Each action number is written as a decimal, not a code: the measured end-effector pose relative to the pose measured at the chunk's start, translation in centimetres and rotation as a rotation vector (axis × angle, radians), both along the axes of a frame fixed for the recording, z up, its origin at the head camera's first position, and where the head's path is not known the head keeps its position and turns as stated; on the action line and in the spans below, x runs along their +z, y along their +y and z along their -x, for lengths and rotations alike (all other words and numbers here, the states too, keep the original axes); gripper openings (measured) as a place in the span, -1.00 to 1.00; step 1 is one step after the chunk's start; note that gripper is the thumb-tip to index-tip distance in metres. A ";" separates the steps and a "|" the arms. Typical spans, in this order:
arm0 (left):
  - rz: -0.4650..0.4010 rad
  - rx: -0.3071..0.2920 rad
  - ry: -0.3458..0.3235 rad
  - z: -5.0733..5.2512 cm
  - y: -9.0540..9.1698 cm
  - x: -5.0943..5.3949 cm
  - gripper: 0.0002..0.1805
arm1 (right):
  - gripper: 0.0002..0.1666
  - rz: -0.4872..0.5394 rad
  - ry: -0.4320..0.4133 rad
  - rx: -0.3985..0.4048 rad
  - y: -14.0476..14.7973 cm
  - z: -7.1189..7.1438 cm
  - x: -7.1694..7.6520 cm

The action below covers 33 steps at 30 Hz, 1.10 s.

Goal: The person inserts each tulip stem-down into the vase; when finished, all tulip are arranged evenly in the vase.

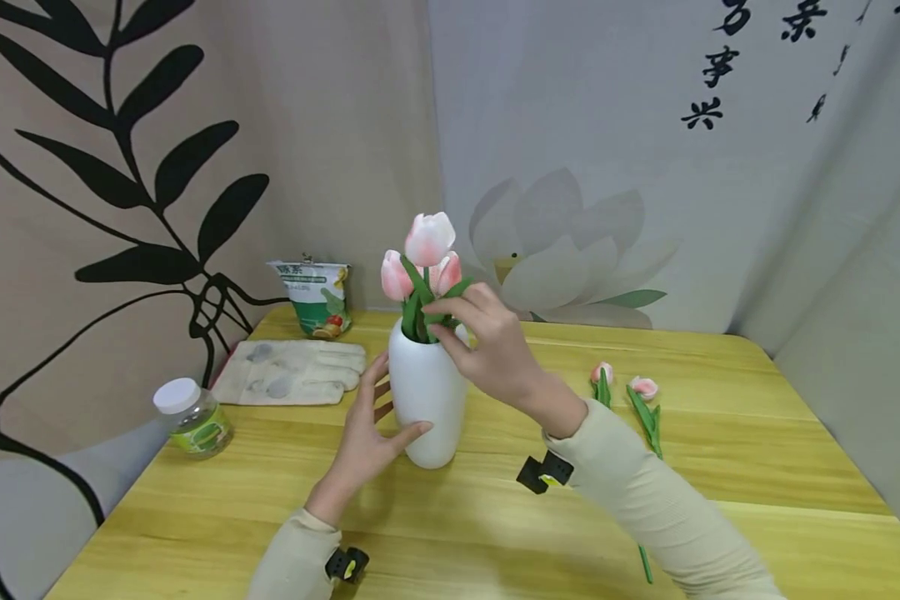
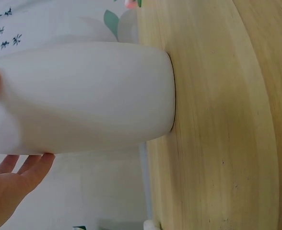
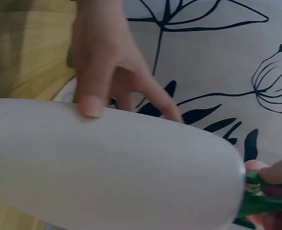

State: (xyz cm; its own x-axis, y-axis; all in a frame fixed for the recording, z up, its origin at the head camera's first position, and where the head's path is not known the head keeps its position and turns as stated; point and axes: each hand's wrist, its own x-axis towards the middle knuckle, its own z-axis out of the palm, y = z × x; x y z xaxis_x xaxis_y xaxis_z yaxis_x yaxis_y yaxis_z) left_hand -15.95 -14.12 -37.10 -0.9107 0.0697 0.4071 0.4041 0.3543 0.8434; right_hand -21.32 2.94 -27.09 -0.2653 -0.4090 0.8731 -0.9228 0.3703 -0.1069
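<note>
A white vase (image 1: 429,400) stands upright on the table, with several pink-and-white tulips (image 1: 429,240) in its mouth. My left hand (image 1: 366,446) holds the side of the vase, thumb in front and fingers behind; the left wrist view also shows fingertips against the white wall (image 2: 93,96). At the rim, my right hand (image 1: 495,350) pinches a green leaf or stem of a tulip between thumb and fingers. In the right wrist view its fingers (image 3: 277,175) are close about the green leaves (image 3: 261,205). The stem ends inside the vase are hidden.
Two more tulips (image 1: 645,388) lie to the right, partly behind my right forearm. At the left are a clear jar (image 1: 201,429) with a white lid, pale gloves (image 1: 288,372) and a green-and-white pouch (image 1: 318,298). Printed curtains hang behind the wooden table (image 1: 757,433).
</note>
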 end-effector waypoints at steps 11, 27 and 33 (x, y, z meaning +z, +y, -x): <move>0.016 0.006 0.035 0.0 0.1 -0.1 0.01 | -0.92 -0.136 -0.124 0.014 0.4 -0.4 -1.6; -0.007 0.008 0.013 0.1 0.1 -0.1 0.03 | -0.82 0.009 -0.432 -0.412 15.5 0.3 -5.1; -0.010 0.012 0.012 0.1 0.2 -0.3 0.03 | -0.73 -0.390 -0.802 -0.448 20.2 2.2 -10.9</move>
State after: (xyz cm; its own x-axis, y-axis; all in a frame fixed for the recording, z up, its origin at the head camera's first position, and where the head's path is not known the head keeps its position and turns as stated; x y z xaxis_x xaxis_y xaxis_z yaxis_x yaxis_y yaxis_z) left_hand -16.05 -13.96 -37.43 -0.9066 0.0543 0.4184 0.4097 0.3505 0.8422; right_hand -23.48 23.19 -37.95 -0.9174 -0.3471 0.1944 -0.3978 0.8083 -0.4340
